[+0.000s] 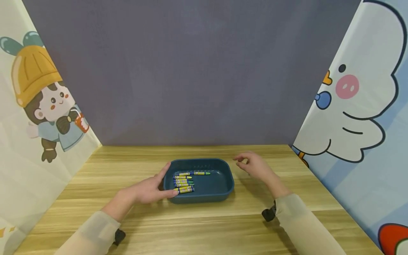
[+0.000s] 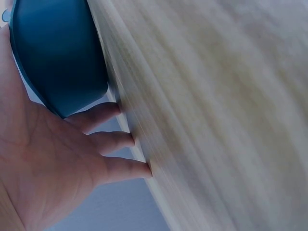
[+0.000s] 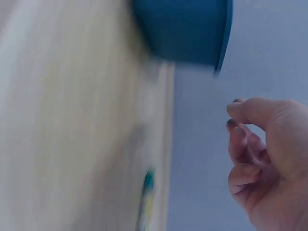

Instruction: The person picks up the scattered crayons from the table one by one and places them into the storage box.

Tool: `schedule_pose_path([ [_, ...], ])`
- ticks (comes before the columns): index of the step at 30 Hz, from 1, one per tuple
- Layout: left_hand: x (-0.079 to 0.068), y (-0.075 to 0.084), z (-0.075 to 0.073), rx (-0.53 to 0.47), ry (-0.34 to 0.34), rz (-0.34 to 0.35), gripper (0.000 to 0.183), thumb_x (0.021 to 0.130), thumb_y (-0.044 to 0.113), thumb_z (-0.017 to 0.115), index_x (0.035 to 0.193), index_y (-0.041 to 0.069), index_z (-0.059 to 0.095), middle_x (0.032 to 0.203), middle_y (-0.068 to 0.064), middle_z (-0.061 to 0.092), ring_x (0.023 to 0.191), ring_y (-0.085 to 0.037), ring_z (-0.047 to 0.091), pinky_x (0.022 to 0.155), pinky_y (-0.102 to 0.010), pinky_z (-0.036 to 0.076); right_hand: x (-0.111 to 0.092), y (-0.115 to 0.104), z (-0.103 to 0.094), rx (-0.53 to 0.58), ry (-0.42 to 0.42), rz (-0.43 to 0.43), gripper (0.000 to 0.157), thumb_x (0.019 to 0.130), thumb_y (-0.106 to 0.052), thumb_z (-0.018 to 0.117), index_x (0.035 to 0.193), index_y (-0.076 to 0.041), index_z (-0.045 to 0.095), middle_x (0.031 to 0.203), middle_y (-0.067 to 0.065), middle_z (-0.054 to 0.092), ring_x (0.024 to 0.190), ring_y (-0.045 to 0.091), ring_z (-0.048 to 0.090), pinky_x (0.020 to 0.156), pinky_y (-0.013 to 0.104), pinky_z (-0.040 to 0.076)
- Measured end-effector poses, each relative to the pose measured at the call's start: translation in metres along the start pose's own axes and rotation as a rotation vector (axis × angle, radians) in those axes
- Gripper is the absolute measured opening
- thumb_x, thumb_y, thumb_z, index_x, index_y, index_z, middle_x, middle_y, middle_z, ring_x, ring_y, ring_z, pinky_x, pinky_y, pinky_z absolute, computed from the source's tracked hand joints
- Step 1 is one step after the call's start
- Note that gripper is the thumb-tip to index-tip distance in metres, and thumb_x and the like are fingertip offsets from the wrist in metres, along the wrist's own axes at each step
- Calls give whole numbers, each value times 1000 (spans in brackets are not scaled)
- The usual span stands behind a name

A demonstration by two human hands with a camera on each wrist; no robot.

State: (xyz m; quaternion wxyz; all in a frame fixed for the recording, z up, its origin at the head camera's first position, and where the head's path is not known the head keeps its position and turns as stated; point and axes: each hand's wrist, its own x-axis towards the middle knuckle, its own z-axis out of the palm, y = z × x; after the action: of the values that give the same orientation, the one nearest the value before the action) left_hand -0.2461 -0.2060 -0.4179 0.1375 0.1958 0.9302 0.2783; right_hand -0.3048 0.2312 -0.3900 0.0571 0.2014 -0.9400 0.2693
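Note:
A dark teal box (image 1: 207, 197) stands on the table with several crayons (image 1: 183, 181) in yellow and blue wrappers lying in its left half. One green-tipped crayon (image 1: 200, 173) lies farther right, by the far wall. My left hand (image 1: 148, 190) spans the box's left end, thumb over the near rim. In the left wrist view, straight fingers (image 2: 127, 167) rest their tips on the table. Right of the box, my right hand (image 1: 253, 166) is raised, fingers loosely bent and holding nothing. A green-tipped crayon (image 3: 147, 202) shows blurred on the table in the right wrist view.
The wood-grain table (image 1: 178, 230) ends at a grey backdrop (image 1: 191, 78). Cartoon-printed panels flank it, with a figure (image 1: 51, 95) at left and a white bird (image 1: 360, 88) at right. Dark wrist devices (image 1: 269, 214) sit at both cuffs.

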Motion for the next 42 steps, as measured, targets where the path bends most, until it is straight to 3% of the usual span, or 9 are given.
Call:
schedule_pose_path([
  [5,1,1,1,4,2,1,122,98,75,67,178,24,-12,168,-36,41,153,-47,50,126,-63,40,-29,52,-15,-5,-61,62,24,107,-12,70,128,-5,80,120,16,74,78,15,63,66,33,52],
  [10,1,1,1,7,8,-4,123,98,74,67,178,24,-12,168,-37,41,153,-48,50,126,-63,40,-48,79,-24,-61,-86,96,18,102,-11,76,118,-9,83,108,10,76,80,15,63,70,36,52],
  [15,0,1,1,3,8,-4,123,99,74,67,178,24,-12,168,-37,41,153,-49,49,126,-64,39,-55,86,-25,-69,-106,141,16,100,-11,78,115,-13,84,106,5,76,90,16,64,76,37,52],
  [25,-1,2,1,0,18,-2,123,98,73,68,178,23,-11,166,-37,44,152,-48,51,125,-64,40,-57,93,-23,-52,-96,169,17,101,-11,77,117,-14,84,105,5,74,84,17,58,71,36,47],
  [35,0,2,1,7,16,2,122,98,73,68,178,23,-11,165,-36,45,152,-47,51,126,-63,40,-63,95,-23,23,-155,101,13,98,-13,80,111,-15,83,100,-2,76,81,11,60,71,29,50],
  [42,-2,3,0,10,20,9,122,99,71,68,178,21,-10,164,-37,47,150,-46,53,125,-63,40,-64,93,-23,-24,-143,71,13,98,-16,81,112,-16,83,101,-4,75,85,9,61,73,30,49],
])
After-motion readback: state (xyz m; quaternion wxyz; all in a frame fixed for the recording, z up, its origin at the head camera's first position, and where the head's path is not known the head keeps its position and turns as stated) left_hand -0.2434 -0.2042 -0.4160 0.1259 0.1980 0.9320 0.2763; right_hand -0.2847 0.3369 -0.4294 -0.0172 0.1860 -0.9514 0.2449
